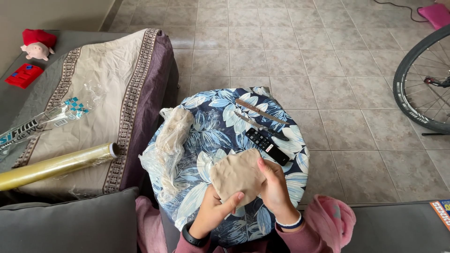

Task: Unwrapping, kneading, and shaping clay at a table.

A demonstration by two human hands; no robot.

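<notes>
Both my hands hold a flattened slab of beige clay (236,174) above a round stool covered in blue leaf-print cloth (213,119). My left hand (213,211) grips the slab's lower left edge with the thumb across its front. My right hand (274,187) clasps its right side. Another lump of clay in clear plastic wrap (171,133) lies on the stool's left edge. Two knives (260,111) (258,125) and a black remote control (267,146) lie on the stool's far right part.
A sofa with a beige and purple cover (108,89) stands at left, bearing a roll of cling film (56,165), its box (40,122), a red object (24,75) and a plush toy (37,44). A grey cushion (70,225) sits near me. A bicycle wheel (422,82) stands at right on the tiled floor.
</notes>
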